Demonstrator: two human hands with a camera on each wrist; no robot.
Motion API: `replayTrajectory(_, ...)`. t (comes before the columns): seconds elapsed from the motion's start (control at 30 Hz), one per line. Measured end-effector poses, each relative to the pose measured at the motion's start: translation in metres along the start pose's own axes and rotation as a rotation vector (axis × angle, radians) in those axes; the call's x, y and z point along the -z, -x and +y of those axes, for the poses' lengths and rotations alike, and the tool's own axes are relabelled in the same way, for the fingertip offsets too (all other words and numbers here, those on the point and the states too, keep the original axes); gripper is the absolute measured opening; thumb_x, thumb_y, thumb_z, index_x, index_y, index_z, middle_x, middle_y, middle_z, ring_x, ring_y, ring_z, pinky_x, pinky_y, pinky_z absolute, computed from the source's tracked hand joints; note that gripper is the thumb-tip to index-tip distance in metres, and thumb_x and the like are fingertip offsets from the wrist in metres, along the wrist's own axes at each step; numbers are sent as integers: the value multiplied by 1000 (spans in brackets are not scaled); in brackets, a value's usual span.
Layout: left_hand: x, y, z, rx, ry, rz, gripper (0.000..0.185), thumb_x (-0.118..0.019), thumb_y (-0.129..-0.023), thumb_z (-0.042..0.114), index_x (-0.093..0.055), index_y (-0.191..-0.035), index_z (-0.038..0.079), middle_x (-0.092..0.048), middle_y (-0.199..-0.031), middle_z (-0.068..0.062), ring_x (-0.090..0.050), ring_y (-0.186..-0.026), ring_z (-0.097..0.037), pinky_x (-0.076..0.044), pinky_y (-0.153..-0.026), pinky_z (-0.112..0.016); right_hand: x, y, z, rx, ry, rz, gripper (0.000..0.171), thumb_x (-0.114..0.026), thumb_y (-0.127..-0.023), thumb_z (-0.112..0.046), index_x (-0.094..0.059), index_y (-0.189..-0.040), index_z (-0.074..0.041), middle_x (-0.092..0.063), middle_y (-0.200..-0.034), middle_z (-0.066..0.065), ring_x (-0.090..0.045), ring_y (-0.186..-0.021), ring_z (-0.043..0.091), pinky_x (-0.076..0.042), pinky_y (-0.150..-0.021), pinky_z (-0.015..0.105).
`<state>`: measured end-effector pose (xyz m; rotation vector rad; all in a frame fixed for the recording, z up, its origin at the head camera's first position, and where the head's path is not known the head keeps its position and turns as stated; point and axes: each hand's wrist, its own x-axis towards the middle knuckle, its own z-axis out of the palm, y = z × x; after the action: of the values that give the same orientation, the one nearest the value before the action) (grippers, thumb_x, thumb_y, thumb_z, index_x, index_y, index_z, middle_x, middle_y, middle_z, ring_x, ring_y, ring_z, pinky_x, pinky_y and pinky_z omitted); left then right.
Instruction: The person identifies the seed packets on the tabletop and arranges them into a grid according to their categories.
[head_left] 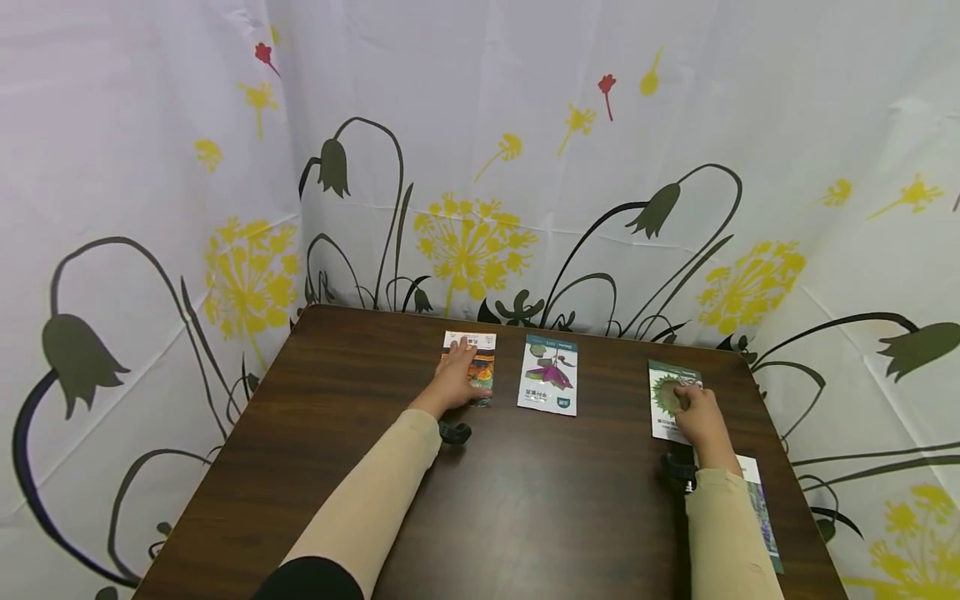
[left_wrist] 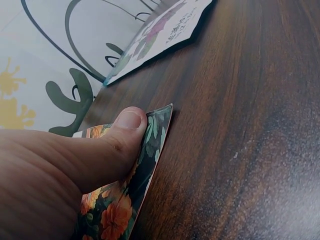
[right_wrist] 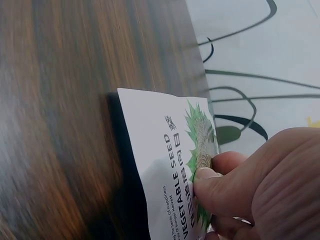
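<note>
In the head view my left hand (head_left: pixel 453 381) lies over a seed packet with orange flowers (head_left: pixel 482 372), fingers spread toward its far end. Its thumb (left_wrist: pixel 127 127) presses on the face near one corner, which curls up slightly; the other fingers are hidden in the left wrist view. At the right, my right hand (head_left: pixel 703 421) pinches a white and green vegetable seed packet (right_wrist: pixel 155 150), thumb on the printed sunflower head. A dark shadow shows under that packet's edge. Between the hands lies a packet with a purple flower (head_left: pixel 550 375).
Another packet with purple flowers (head_left: pixel 763 517) lies partly under the right forearm, near the right edge of the dark wooden table (head_left: pixel 540 508). A white curtain (head_left: pixel 480 108) with printed flowers hangs behind the table and along its sides.
</note>
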<state>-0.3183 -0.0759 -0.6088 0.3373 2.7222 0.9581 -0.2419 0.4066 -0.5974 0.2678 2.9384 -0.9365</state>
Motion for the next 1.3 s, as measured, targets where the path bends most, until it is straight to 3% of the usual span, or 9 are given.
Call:
replayTrajectory(0.4, -1, -1, -2, 2, 7, 9, 109, -93, -89, 36, -31, -172, 4, -6, -184, -19, -1, -172, -39, -10, -137, -64, -6, -1, -12, -6, -14, -7, 53, -55, -98, 1, -52, -148, 15, -38, -150, 46, -43, -141, 65, -35, -122, 70)
replayTrajectory(0.77, -1, 0, -1, -11, 13, 7, 107, -92, -90, 37, -32, -172, 4, -7, -184, -20, -1, -173, -38, -10, -138, -63, -10, -2, -16, 16, -2, -5, 53, -60, -97, 1, -52, -147, 14, -43, -141, 44, -51, -125, 59, -42, -111, 69)
replayTrajectory(1.3, -3, -3, -2, -5, -6, 1, 108, -92, -90, 39, -30, -172, 5, -6, -185, -17, 0, -173, -38, -11, -137, -64, -20, 3, -33, 38, -11, -8, 53, -60, -96, 2, -54, -148, 13, -44, -143, 43, -49, -129, 61, -42, -111, 68)
